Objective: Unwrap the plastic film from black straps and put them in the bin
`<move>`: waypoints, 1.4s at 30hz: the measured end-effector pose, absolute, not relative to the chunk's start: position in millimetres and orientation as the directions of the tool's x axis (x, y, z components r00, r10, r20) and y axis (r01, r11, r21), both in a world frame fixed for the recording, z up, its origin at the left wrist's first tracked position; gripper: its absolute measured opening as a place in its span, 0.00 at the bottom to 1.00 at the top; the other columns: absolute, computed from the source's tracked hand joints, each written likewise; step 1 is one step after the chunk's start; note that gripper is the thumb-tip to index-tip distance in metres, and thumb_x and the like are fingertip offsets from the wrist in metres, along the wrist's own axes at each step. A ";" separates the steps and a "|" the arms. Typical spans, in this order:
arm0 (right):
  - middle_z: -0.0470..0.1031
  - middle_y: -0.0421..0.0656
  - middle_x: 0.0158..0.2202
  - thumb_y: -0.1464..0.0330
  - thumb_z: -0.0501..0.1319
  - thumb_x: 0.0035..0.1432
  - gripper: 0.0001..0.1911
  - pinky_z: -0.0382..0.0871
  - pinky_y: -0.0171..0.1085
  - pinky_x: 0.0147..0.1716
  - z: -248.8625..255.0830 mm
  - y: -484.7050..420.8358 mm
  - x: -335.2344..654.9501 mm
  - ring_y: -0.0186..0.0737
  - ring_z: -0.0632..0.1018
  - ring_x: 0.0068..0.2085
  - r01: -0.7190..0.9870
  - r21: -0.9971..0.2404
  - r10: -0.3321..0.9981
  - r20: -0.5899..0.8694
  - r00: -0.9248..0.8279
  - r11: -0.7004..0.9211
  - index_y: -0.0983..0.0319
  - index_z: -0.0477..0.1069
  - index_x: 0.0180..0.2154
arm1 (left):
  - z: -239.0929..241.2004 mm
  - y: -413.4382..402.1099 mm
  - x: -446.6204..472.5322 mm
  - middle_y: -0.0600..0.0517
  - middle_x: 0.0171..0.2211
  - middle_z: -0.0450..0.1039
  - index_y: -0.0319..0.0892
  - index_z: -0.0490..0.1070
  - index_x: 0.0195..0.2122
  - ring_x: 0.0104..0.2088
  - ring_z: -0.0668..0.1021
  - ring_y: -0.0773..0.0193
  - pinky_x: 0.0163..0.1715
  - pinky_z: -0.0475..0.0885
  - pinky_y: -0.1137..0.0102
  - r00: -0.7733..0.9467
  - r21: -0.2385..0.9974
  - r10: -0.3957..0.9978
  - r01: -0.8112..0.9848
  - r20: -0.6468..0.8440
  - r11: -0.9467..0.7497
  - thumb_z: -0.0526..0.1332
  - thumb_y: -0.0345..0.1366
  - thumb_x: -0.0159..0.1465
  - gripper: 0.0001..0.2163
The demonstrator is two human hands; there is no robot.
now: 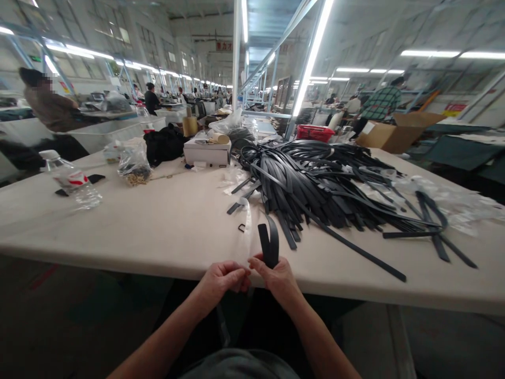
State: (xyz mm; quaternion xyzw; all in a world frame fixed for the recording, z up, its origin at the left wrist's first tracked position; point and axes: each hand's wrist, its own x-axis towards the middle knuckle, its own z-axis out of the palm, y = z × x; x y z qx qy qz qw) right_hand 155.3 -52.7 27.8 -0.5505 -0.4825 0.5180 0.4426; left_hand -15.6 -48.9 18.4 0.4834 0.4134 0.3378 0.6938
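Observation:
At the table's near edge my right hand (pixel 276 273) is closed around a folded black strap (pixel 269 243) that stands up in a loop above the fingers. My left hand (pixel 224 277) is pinched shut next to it, on the edge of a clear plastic sleeve (pixel 248 226) that lies on the table in front of both hands. A small black buckle (pixel 241 227) lies just beyond my left hand. A big heap of black straps (pixel 315 184) spreads over the cream table (pixel 158 226) to the right.
A plastic water bottle (pixel 73 181) lies at the left. A bag of small parts (pixel 134 166), a black bag (pixel 163 143) and a white box (pixel 207 151) stand further back. Clear plastic sleeves (pixel 453 202) lie far right. A cardboard box (pixel 396 134) and other workers are behind.

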 end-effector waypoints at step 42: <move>0.60 0.35 0.15 0.46 0.46 0.64 0.32 0.56 0.30 0.19 14.4 -113.7 148.6 0.30 0.64 0.17 0.317 -0.936 0.940 -0.237 -0.246 -0.153 0.63 0.71 0.25 | 28.5 -41.5 11.2 0.50 0.27 0.78 0.35 0.77 0.33 0.27 0.79 0.68 0.30 0.74 0.75 0.433 0.672 0.832 -0.504 -0.347 0.542 0.73 0.45 0.51 0.18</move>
